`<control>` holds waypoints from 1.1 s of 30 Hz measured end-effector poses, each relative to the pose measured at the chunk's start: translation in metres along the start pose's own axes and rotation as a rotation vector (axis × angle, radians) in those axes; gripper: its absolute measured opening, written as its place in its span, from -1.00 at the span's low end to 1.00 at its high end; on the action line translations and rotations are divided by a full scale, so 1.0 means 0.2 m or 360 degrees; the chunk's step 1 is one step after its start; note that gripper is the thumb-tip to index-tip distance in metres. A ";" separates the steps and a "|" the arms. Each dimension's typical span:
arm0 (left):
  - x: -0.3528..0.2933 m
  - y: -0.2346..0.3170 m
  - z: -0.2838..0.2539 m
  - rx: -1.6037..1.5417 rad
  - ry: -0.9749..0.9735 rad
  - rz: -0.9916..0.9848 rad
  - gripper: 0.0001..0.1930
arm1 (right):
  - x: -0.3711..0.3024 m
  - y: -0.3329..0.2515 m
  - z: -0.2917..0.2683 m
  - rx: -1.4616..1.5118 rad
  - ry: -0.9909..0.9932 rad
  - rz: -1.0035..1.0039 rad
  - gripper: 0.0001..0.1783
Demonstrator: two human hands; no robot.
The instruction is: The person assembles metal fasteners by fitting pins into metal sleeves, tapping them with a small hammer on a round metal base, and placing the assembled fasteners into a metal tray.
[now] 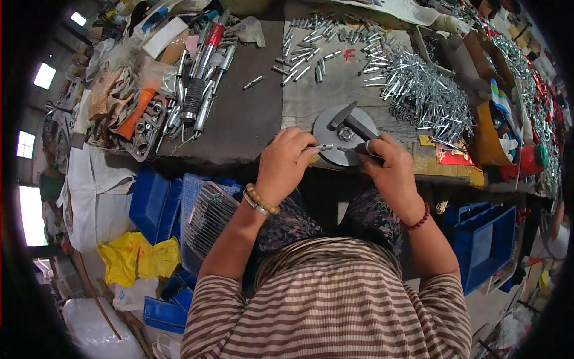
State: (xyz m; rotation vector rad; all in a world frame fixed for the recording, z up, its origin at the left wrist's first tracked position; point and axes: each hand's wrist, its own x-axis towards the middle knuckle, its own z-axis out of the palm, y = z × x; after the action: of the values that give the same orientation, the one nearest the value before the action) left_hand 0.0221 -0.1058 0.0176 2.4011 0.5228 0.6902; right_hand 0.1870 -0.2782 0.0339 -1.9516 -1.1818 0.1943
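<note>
My left hand (283,164) is closed, pinching a small silver metal sleeve (324,147) between thumb and fingertips, just left of a round grey metal disc (327,122). In my right hand (391,170) is a small hammer (359,127), its dark handle under the fingers and its head above the disc. A thin metal pin (345,149) points left from the right fingertips toward the sleeve; a small gap separates the two. A hex nut (345,134) shows at the disc's middle, partly behind the hammer.
A heap of shiny metal pins (427,96) covers the bench's right side. Several metal sleeves (299,60) lie at the back. Tools, including a red-and-black driver (203,72), crowd the left. A yellow container (493,134) stands at right. Blue bins (154,203) sit below the bench.
</note>
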 end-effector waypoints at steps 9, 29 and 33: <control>0.05 0.02 0.01 0.0014 -0.0120 0.0010 -0.85 | 0.04 -0.03 0.00 -0.0540 -0.0145 -0.0153 -0.85; 0.01 -0.01 0.08 -0.0118 0.0096 0.0088 -0.86 | 0.05 0.05 0.02 -0.0562 -0.0027 -0.0630 -0.77; -0.01 0.00 0.09 -0.0028 0.0082 0.0103 -0.86 | 0.05 0.07 0.02 -0.0546 -0.0024 -0.0649 -0.78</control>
State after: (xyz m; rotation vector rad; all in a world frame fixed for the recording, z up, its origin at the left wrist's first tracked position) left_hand 0.0302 -0.1147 0.0046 2.3984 0.4599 0.7830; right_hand 0.1990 -0.2710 0.0242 -1.9408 -1.6793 -0.2220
